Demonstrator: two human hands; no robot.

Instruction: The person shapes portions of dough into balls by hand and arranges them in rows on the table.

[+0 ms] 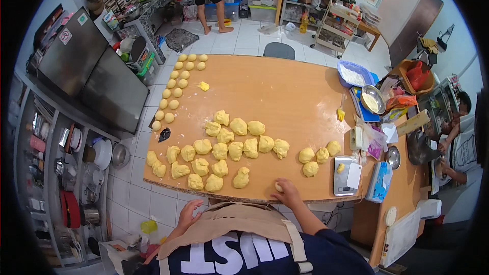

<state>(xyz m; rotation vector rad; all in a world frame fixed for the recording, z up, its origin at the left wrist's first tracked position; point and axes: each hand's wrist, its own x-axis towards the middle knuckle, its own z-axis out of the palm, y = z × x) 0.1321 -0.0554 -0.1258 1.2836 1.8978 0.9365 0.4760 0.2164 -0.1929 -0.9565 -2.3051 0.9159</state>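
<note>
At the near edge of the wooden table [285,86], the person's right hand [289,194] is touching a small dough ball [278,187] that is resting on the tabletop; I cannot tell whether the fingers are pinching or merely cupping it. The left hand [189,214] is hanging just off the edge beside the tan apron [234,219], fingers loosely spread. Rough dough lumps [241,177] are lying farther in, smooth rounds [177,92] are lining the left side, and a scale [343,185] is sitting rightward.
</note>
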